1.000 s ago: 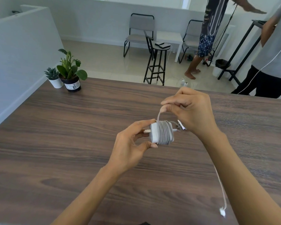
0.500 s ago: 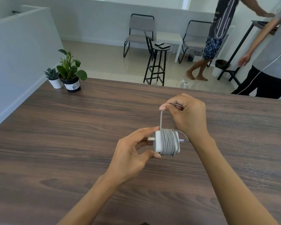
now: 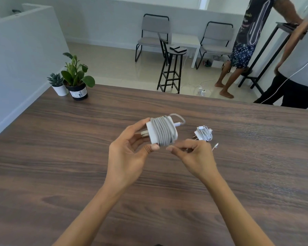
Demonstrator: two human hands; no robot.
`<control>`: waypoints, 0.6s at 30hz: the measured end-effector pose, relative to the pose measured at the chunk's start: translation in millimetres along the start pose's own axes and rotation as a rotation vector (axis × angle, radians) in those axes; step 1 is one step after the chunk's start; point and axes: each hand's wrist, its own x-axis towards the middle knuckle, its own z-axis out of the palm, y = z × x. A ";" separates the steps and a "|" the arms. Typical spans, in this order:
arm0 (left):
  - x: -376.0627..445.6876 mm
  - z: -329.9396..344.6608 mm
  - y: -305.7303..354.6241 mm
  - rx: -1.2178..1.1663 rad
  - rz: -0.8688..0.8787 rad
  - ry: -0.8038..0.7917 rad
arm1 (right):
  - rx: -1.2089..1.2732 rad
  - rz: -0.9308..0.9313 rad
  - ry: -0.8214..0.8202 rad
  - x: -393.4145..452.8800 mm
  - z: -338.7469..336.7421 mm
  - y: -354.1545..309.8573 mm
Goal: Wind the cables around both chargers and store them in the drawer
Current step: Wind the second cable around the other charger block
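My left hand (image 3: 130,153) holds a large white charger (image 3: 161,131) above the wooden table (image 3: 60,157), thumb on its lower edge. Grey cable is wound in many turns around its body, and a loop with a white plug sticks out at its top right. My right hand (image 3: 194,155) is just below and to the right of it, thumb and forefinger pinched on the loose end of the grey cable. A small white charger (image 3: 204,133) with thin white cable wrapped around it lies on the table behind my right hand, with a white connector tip (image 3: 215,145) beside it. No drawer is in view.
Two potted plants (image 3: 75,79) stand at the table's far left corner, next to a white partition wall. Beyond the far edge are a black stool (image 3: 172,68), two grey chairs and two standing people (image 3: 292,59) at the right.
My right hand has come down from above the charger to its lower right, laying on the last turn. The charger has been lifted and tilted. The small charger has come into view.
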 end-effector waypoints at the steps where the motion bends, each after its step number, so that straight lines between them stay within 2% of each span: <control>1: 1.5 0.6 -0.1 -0.013 -0.014 0.018 | -0.006 -0.013 -0.005 -5.4 3.9 -1.5; 8: 17.9 -14.1 -21.6 0.103 -0.091 0.145 | -0.232 -0.300 -0.031 -27.0 -6.4 -16.5; 18: 19.0 -19.7 -50.2 0.319 -0.077 0.108 | -0.423 -0.389 -0.014 -20.8 -34.8 -42.1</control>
